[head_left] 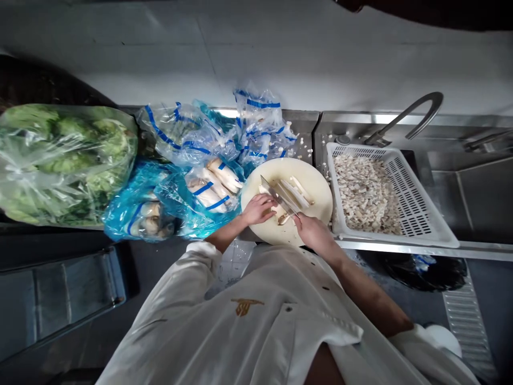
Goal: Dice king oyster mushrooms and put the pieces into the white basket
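Note:
On a round, pale cutting board, my right hand grips the handle of a kitchen knife. Its blade slants toward the upper left across the board. My left hand lies to the left of the blade, fingers bent over a mushroom piece that they mostly hide. Long, pale mushroom strips rest on the board beyond the blade, to the right. A brownish trimmed piece sits between my hands. Close to the board's left side are whole king oyster mushrooms in clear packaging.
A white perforated basket of chopped mushroom stands right of the board, near a curved faucet. Crumpled plastic bags and a blue bag lie left, beside bagged leafy greens. A black-lined bin is below the counter.

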Demonstrator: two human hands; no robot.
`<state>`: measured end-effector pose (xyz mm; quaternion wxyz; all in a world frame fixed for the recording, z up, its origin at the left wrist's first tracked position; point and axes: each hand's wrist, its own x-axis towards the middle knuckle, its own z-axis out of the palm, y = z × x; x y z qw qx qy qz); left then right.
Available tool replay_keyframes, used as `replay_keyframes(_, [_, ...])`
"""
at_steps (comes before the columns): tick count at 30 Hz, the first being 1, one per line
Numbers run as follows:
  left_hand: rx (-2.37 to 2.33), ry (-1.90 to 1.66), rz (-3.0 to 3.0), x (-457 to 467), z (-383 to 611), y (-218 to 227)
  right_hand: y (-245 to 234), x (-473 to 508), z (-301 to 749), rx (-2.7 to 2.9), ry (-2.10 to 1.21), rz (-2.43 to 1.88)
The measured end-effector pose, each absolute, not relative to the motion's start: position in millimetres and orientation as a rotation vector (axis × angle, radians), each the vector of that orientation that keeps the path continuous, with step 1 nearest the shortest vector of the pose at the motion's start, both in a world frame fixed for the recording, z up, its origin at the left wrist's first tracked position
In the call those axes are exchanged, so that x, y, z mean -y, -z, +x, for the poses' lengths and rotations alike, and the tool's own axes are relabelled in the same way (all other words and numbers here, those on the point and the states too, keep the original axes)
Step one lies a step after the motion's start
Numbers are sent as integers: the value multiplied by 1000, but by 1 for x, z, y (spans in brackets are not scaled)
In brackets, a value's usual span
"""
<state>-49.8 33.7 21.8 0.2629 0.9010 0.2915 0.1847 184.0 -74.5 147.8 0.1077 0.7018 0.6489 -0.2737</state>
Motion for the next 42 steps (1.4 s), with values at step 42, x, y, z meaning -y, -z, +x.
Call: replay_keyframes(42, [-1049, -827, 2076, -18, -37, -35, -116, 60, 203, -1856, 1486, 2517])
